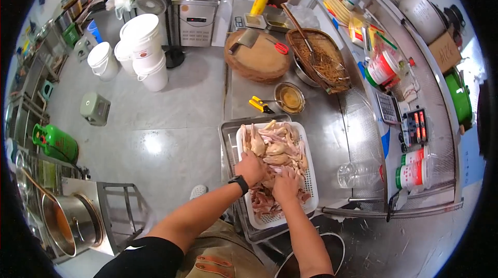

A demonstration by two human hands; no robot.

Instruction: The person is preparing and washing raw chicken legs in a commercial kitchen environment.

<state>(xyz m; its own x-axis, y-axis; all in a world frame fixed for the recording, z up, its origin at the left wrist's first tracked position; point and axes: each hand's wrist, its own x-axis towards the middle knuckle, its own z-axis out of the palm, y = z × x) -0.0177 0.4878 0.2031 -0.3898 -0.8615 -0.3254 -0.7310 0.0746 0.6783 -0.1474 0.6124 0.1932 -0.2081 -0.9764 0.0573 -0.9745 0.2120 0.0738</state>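
Raw poultry pieces [277, 148] fill a white perforated plastic basket [313, 196]. Pale, skin-on pieces, some looking like legs, lie at its far end; darker red scraps [264, 204] cover the near end. Beneath the basket is a shallow stainless steel tray [229, 130]. My left hand [251, 171], with a black watch on the wrist, curls over poultry at the basket's left middle. Close beside it, my right hand [286, 185] grips among the pieces with bent fingers. Meat partly hides the fingertips of both hands.
Beyond the basket are yellow-handled shears [258, 103], a metal bowl of liquid [290, 98] and a round chopping block [253, 64] bearing a cleaver [245, 40] and red-handled scissors [281, 47]. A wicker basket [330, 64] stands behind. A clear plastic jar [356, 174] lies to the right.
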